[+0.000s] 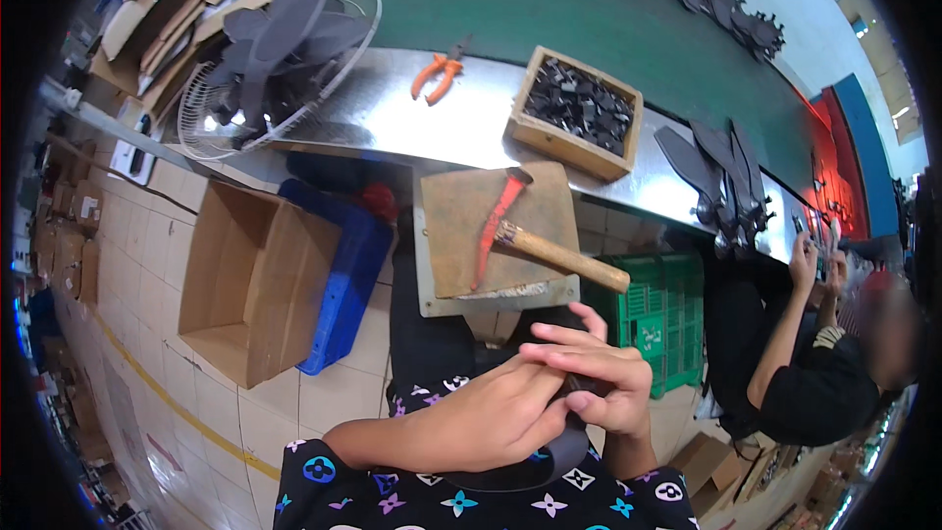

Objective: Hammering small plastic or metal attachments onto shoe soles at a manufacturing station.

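Note:
Both of my hands meet low in the middle of the view, over my lap. My left hand (481, 412) wraps around a dark sole-shaped piece (535, 466), and my right hand (599, 383) pinches a small dark part (581, 385) at its top end. Just beyond them a small work board (451, 216) carries a hammer (530, 236) with a red head and a wooden handle, lying untouched.
On the metal bench edge (392, 108) lie orange pliers (437, 74) and a wooden box (579, 113) of small black parts. A fan (270, 59) stands at left; below it sit an open cardboard box (245, 275) and a blue crate (348, 275). A green crate (657, 314) and a seated co-worker (824, 363) are right.

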{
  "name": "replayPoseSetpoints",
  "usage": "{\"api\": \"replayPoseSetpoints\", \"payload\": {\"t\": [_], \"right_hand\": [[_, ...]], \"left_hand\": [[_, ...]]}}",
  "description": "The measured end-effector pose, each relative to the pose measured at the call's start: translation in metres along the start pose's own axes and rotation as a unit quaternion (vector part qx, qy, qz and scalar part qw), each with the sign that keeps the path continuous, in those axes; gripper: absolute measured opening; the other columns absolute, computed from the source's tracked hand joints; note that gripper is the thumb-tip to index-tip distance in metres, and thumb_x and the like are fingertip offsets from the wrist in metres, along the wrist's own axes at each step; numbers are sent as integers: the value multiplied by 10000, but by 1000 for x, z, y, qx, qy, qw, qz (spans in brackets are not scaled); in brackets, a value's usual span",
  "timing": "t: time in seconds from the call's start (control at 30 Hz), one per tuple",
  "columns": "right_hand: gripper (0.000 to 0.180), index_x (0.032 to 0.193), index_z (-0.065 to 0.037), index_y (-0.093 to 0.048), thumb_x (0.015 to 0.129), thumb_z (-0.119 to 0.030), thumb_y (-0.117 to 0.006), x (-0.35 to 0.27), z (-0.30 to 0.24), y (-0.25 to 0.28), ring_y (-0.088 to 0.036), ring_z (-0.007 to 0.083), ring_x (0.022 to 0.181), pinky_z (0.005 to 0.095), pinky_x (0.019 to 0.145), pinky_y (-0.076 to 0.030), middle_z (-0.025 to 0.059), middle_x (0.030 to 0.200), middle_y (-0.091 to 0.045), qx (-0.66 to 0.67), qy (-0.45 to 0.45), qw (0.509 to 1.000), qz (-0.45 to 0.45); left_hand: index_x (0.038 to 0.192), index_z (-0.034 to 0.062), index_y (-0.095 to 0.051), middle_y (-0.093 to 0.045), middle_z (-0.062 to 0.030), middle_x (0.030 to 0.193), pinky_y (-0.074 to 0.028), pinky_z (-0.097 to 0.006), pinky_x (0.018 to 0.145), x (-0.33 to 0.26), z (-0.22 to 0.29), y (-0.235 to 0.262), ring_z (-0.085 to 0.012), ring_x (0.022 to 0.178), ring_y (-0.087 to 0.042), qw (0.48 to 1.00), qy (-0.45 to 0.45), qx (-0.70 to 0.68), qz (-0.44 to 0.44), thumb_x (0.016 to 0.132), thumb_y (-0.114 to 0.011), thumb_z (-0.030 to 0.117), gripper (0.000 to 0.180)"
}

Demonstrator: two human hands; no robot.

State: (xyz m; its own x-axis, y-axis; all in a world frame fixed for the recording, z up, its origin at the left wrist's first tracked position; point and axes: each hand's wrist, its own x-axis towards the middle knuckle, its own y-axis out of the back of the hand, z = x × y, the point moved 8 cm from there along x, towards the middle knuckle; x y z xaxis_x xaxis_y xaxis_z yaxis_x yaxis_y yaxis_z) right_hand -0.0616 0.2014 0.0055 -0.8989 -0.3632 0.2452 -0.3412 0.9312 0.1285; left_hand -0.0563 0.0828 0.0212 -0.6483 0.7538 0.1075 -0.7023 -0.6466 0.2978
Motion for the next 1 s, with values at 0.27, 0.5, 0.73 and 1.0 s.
{"api": "replayPoseSetpoints", "payload": {"t": [0.27, 0.5, 0.73, 1.0], "right_hand": [[161, 1033, 23, -759, 911, 6, -656, -6, 6, 57, -737, 325, 1054, 619, 1182, -326, 157, 984, -774, -230, 30, 939, 252], [221, 1172, -14, -732, 982, -80, -639, 10, 38, 53, -724, 344, 1080, 471, 1057, -502, 148, 1067, -766, -261, 22, 934, 242], [262, 1214, -2, -701, 985, -114, -643, -24, 31, 118, -737, 312, 929, 387, 857, -575, 163, 1069, -754, -221, 29, 910, 350], [390, 1218, 68, -641, 942, -197, -714, -97, 48, 322, -696, 311, 900, 393, 800, -549, 205, 1011, -715, -458, -6, 653, 603]], "left_hand": [[1461, 23, -472, -644, -162, 1294, -480, -338, 1011, -10, -63, -19, -184, 1182, -617, 941, 187, -269, -88, 1036, -623, 333, 547], [1393, 0, -587, -704, -102, 1237, -507, -308, 965, -2, -64, 45, -152, 1098, -636, 977, 189, -85, -41, 1016, -654, 270, 468], [1292, -4, -669, -682, -15, 1096, -488, -246, 879, -46, -41, 299, -96, 955, -613, 924, 62, 96, 366, 907, -764, 196, 444], [1538, -65, -324, -416, -304, 1535, -333, -419, 1167, -143, -45, 477, -372, 1411, -443, 608, 37, 386, 693, 1020, -618, 455, 790]]}}
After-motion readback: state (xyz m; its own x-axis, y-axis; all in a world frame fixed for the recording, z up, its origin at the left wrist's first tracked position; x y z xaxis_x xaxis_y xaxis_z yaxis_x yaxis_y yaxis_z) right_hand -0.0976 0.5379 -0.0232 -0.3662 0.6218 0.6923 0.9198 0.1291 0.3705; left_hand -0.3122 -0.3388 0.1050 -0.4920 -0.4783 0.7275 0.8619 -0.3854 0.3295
